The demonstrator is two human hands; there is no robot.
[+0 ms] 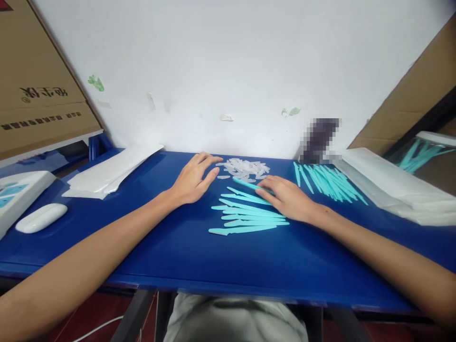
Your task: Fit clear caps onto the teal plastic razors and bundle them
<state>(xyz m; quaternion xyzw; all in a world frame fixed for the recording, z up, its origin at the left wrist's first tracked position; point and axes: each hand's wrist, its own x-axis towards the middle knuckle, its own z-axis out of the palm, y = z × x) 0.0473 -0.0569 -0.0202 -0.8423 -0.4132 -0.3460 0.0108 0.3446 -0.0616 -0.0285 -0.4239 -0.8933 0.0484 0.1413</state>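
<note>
Head view: the right hand (280, 192) pinches one turquoise eyebrow razor (245, 184) between thumb and fingers, its free end pointing left, just in front of a pile of small translucent caps (245, 167). Whether that razor is lifted or rests on the blue table (171, 256) cannot be told. The left hand (197, 178) is spread, thumb apart from the fingers, at the left edge of the caps; whether its fingertips touch one cannot be told either.

Nearer the person, a row of turquoise razors (249, 216) lies side by side, roughly crosswise, with the right hand over the ends of the farthest ones. A larger heap of loose turquoise razors (326, 180) lies beyond the right forearm, beside a stack of white plastic bags (395, 190). Behind these, at the right edge, a clear container (436, 138) holds more razors.

On the left lie flat white packets (114, 173) and a white mouse-shaped object (42, 218). A printed cardboard box (42, 57), its lettering upside down, stands against the white wall (221, 61).
</note>
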